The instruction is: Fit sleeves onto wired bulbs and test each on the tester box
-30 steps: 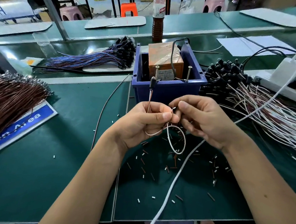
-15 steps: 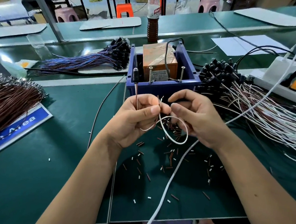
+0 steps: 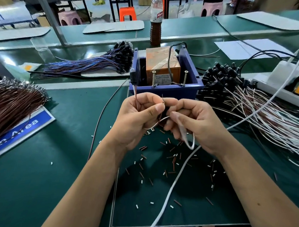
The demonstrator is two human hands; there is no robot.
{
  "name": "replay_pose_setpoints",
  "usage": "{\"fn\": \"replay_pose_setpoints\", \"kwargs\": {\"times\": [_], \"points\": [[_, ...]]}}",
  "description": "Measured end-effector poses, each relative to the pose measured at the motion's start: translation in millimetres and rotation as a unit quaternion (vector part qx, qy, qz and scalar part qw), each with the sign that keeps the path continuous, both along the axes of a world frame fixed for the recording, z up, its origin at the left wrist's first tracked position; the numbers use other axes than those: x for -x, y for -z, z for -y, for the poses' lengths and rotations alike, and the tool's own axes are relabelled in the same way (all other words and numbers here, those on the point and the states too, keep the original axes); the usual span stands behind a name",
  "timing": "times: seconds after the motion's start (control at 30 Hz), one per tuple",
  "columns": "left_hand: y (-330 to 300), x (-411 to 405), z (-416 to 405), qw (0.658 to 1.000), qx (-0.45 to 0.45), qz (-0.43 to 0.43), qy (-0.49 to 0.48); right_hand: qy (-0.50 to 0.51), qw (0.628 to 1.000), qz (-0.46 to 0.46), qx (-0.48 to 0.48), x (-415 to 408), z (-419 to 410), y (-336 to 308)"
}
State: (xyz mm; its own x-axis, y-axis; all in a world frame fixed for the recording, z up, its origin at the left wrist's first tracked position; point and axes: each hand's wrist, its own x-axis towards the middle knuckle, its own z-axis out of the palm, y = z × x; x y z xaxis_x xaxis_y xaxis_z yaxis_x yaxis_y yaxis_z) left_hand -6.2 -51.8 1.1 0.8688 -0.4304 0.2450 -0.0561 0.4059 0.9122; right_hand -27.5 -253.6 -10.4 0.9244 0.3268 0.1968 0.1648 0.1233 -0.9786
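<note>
One wired bulb (image 3: pixel 135 77) is in hand right now, held up in front of the blue tester box (image 3: pixel 166 91), black head at the top just beside the box's left front corner and its brown and white leads running down, so the long axis is pretty much upright. The left hand (image 3: pixel 137 118) pinches the leads between thumb and fingers, and the right hand (image 3: pixel 195 123) is curled around the white lead's loop (image 3: pixel 190 144), fingertips almost touching the left's. Looks to me like the sleeve-fitting step, though I can't actually spot a sleeve in the fingers. Next up is probably touching bare lead ends to the two screws (image 3: pixel 169 78) on the box, which needs steady aim. Loose sleeve bits (image 3: pixel 174 161) litter the green mat (image 3: pixel 209 211).
</note>
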Motion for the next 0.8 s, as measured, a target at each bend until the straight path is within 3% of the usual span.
{"fn": "replay_pose_setpoints", "kwargs": {"times": [0.17, 0.3, 0.43, 0.6, 0.7, 0.8], "points": [[1, -1, 2, 0.998, -0.014, -0.006, -0.053, -0.006, 1.0, -0.006, -0.022, 1, -4, -4], [3, -4, 1, 0.998, 0.006, 0.005, -0.065, 0.054, 0.998, 0.014, 0.017, -2, -3, 0], [3, -9, -5, 0.995, 0.04, 0.019, -0.086, -0.062, 0.99, -0.055, -0.116, -2, 12, -6], [1, -9, -6, 0.995, 0.043, 0.029, -0.088, -0.216, 0.933, -0.051, -0.282, 0, 17, -10], [0, -8, -6, 0.995, 0.037, 0.034, -0.089, -0.192, 0.948, 0.005, -0.255, -1, 17, -6], [-2, -7, -7, 0.994, 0.044, 0.024, -0.096, -0.105, 0.973, 0.019, -0.205, -2, 15, -5]]}}
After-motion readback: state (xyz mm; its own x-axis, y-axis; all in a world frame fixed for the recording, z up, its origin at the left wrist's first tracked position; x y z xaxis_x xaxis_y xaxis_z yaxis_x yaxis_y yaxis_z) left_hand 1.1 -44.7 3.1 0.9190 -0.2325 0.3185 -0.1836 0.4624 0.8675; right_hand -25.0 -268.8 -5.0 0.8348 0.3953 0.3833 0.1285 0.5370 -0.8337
